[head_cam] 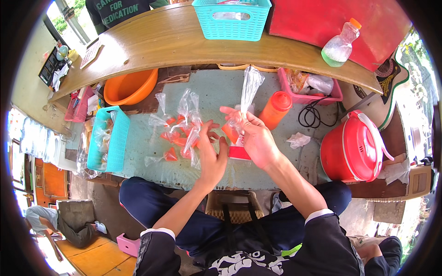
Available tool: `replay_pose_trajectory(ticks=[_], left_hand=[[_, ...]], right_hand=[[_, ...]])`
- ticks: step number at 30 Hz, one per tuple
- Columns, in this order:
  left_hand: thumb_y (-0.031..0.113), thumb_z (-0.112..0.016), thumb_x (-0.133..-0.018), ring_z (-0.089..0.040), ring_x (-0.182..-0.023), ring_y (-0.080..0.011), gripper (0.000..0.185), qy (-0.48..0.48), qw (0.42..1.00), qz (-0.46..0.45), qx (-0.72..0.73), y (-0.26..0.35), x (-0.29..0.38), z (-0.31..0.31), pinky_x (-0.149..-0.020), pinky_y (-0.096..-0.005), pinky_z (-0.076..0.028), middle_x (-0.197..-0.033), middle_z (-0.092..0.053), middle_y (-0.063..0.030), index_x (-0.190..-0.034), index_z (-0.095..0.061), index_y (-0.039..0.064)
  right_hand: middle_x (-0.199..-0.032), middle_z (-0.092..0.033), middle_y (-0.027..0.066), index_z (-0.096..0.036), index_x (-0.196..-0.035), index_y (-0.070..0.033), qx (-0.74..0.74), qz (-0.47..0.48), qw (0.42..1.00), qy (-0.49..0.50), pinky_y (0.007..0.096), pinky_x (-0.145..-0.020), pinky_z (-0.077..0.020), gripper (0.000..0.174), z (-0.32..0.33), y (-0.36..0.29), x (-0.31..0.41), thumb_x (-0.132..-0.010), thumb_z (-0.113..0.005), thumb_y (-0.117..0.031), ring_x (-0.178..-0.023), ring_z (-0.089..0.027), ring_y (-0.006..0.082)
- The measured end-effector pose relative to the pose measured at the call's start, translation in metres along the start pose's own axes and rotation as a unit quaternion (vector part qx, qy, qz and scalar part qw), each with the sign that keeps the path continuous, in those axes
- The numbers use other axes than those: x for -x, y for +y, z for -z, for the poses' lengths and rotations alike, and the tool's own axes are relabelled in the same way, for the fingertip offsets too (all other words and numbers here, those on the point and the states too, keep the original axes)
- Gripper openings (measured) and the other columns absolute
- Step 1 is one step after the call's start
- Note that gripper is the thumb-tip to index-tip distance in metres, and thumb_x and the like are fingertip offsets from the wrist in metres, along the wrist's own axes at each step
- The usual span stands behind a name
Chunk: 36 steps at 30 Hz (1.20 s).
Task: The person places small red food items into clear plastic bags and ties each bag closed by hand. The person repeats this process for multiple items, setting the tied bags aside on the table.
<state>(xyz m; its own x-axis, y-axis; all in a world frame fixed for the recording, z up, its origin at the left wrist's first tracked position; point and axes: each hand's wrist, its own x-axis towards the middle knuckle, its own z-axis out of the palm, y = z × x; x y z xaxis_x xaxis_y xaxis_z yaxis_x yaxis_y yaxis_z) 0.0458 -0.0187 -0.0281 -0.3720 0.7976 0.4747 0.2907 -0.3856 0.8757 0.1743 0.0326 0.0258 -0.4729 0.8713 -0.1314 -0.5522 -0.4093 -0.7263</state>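
Observation:
My right hand (255,134) pinches the gathered neck of a small clear plastic bag (251,86). The bag's loose top stands up above my fingers, and orange-red sauce (229,132) fills its lower end. My left hand (211,155) holds nothing, its fingers apart and curved toward that bag. Left of it lies a pile of small sauce-filled plastic bags (179,132) with twisted clear tops. Just beyond my right hand stands an orange squeeze bottle (275,110) with a red cap. A red-and-white pack (239,153) lies under my right hand, partly hidden.
A turquoise basket (121,138) of bagged items stands left, an orange basin (133,88) behind it. On the right are a red lidded container (352,148), crumpled tissue (298,140), a black cable (316,114) and a pink basket (310,96). A wooden shelf (155,38) overhangs the table's far side.

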Motion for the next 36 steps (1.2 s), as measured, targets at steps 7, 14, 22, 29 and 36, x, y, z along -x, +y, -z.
replay_pose_trajectory(ticks=[7, 14, 22, 29, 36], left_hand=[[0.013, -0.070, -0.094, -0.055, -0.087, -0.0175, 0.036, -0.145, 0.987, 0.034, -0.062, -0.002, -0.006, 0.014, -0.085, -0.0356, -0.042, -0.099, -0.063, -0.0063, -0.126, -0.058, 0.002], [0.019, -0.068, -0.097, -0.053, -0.099, -0.0202, 0.033, -0.103, 0.962, 0.159, 0.196, -0.004, 0.002, 0.002, -0.091, -0.0386, -0.042, -0.115, -0.058, -0.0087, -0.124, -0.056, 0.003], [0.002, -0.080, -0.075, -0.053, -0.115, -0.0337, 0.060, -0.073, 0.944, -0.198, -0.255, -0.005, -0.007, 0.009, -0.095, -0.0469, -0.040, -0.124, -0.059, -0.0139, -0.129, -0.054, 0.006], [0.018, -0.068, -0.094, -0.055, -0.104, -0.0259, 0.033, -0.232, 0.940, 0.179, 0.176, -0.020, -0.010, 0.014, -0.088, -0.0369, -0.042, -0.111, -0.060, -0.0114, -0.123, -0.058, 0.005], [0.011, -0.062, -0.098, -0.053, -0.096, -0.0214, 0.036, -0.082, 0.977, 0.160, 0.111, -0.012, 0.008, -0.002, -0.082, -0.0365, -0.045, -0.110, -0.060, -0.0117, -0.131, -0.051, 0.002]], right_hand=[[-0.147, -0.055, 0.0077, -0.065, -0.102, -0.010, 0.020, 0.003, 1.000, -0.010, 0.0368, -0.096, -0.0516, 0.013, 0.001, 0.002, -0.001, -0.103, -0.054, -0.018, -0.112, -0.059, 0.0150], [-0.145, -0.057, 0.0051, -0.065, -0.103, -0.011, 0.009, -0.010, 1.000, 0.004, 0.0321, -0.079, -0.0526, 0.016, 0.000, 0.002, 0.001, -0.106, -0.054, -0.023, -0.102, -0.063, 0.0131], [-0.148, -0.053, 0.0024, -0.063, -0.099, -0.013, 0.002, 0.002, 1.000, 0.002, 0.0355, -0.098, -0.0441, 0.017, 0.009, 0.009, -0.002, -0.106, -0.053, -0.024, -0.110, -0.058, 0.0134], [-0.149, -0.052, 0.0031, -0.064, -0.106, -0.013, -0.013, -0.036, 0.999, 0.020, 0.0344, -0.102, -0.0415, 0.016, 0.007, 0.004, 0.000, -0.106, -0.053, -0.024, -0.115, -0.053, 0.0134], [-0.147, -0.054, 0.0039, -0.064, -0.117, -0.011, -0.015, -0.031, 0.999, 0.025, 0.0313, -0.102, -0.0441, 0.020, 0.006, 0.001, -0.001, -0.106, -0.053, -0.023, -0.119, -0.053, 0.0138]])
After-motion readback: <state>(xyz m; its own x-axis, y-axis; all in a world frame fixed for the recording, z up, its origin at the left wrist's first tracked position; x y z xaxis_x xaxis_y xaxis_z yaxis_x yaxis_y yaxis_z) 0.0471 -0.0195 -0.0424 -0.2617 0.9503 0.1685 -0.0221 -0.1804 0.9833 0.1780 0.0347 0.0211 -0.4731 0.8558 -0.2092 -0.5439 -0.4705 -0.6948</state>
